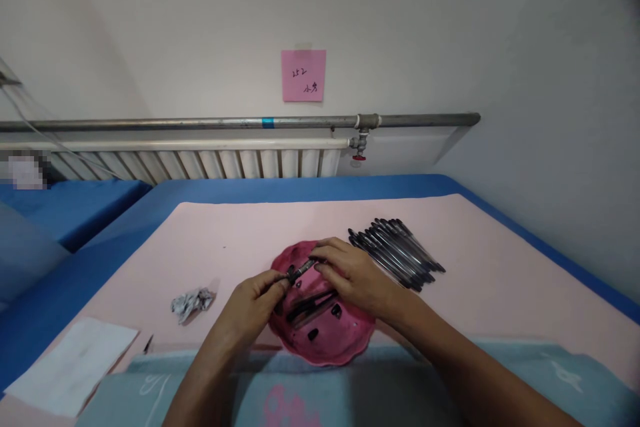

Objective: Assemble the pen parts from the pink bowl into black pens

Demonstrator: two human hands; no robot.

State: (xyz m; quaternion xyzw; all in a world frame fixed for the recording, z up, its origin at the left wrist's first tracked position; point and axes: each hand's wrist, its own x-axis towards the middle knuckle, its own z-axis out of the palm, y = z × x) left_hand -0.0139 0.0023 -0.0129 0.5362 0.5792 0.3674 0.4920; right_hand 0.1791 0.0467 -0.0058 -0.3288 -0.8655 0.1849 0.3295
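Above a pink scalloped dish (333,350), a black and clear pen (304,268) is held between my two hands. My left hand (253,307) pinches its lower left end, where a dark piece shows at the fingertips. The fingers of my right hand (353,272) close around the upper right end, hiding the tip. Dark stains mark the fingertips. Inside the dish lie several slim black pen parts (311,307) and small black pieces, among them one cap-like piece (313,334) near the front. To the right of my right hand, several black-and-clear pens (395,253) lie side by side in a slanted row.
Crumpled grey-white paper (192,303) and a flat white sheet (73,367) lie at left, with a small dark sliver (149,344) beside them. A light blue cloth (295,393) covers the near edge of the pink surface (240,227). Behind are a radiator (250,163) and a pipe.
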